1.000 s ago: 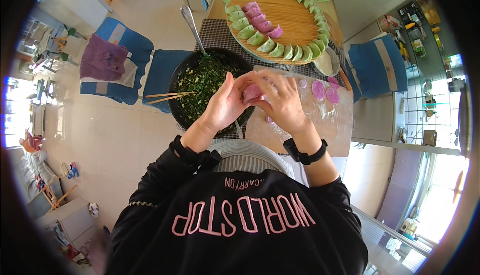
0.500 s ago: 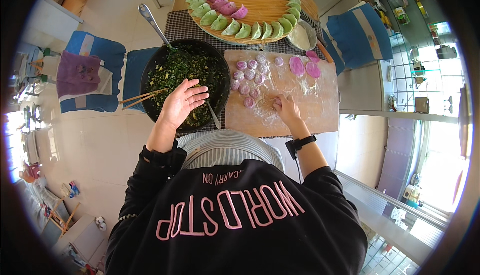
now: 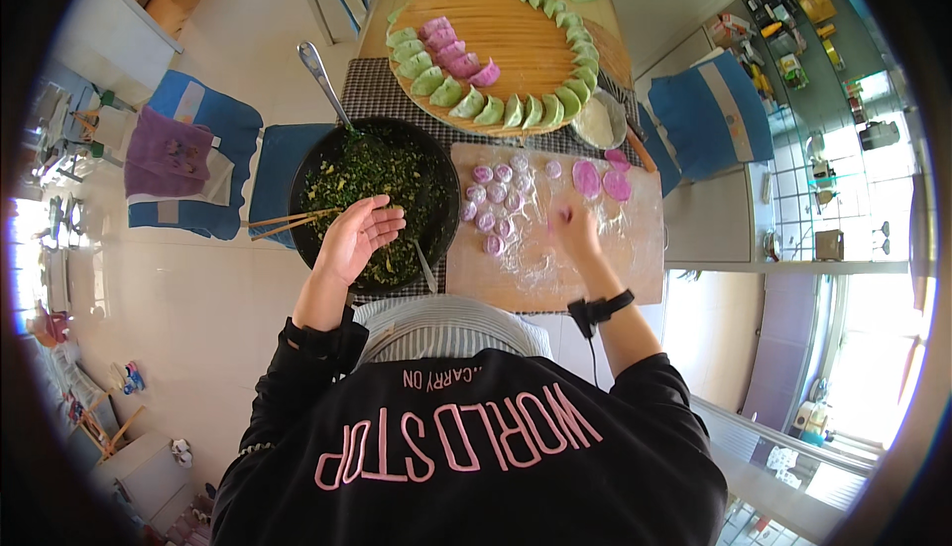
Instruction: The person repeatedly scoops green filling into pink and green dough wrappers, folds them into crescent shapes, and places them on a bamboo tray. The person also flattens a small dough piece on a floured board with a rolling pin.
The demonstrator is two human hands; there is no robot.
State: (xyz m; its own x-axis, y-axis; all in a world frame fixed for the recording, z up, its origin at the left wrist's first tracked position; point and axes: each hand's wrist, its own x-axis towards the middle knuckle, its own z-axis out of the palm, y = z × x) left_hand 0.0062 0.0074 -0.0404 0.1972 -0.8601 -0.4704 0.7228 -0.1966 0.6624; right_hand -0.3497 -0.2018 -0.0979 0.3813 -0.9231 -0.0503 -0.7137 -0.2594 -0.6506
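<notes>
My left hand (image 3: 359, 237) hovers over the near part of the dark pan (image 3: 295, 204), palm up and fingers apart, holding nothing. Chopped green filling (image 3: 382, 174) fills that pan. Above the floured wooden board (image 3: 620, 263), my right hand (image 3: 579, 233) is curled closed, with a bit of purple dough (image 3: 566, 214) showing at its fingers. Several small purple dough pieces (image 3: 494, 192) dusted with flour lie on the board's left half. Farther right are flat purple wrappers (image 3: 587, 180).
A round bamboo tray (image 3: 496, 30) with green dumplings (image 3: 514, 110) and pink dumplings (image 3: 450, 53) stands at the far side. A ladle (image 3: 322, 80), chopsticks (image 3: 288, 221) and a spoon (image 3: 426, 266) lean in the pan. A flour bowl (image 3: 599, 121) sits beside the tray.
My right hand has lifted off the board and drawn slightly toward me, with the purple dough in its fingers. The left stays over the pan. The view has tilted, showing more of the table's far end.
</notes>
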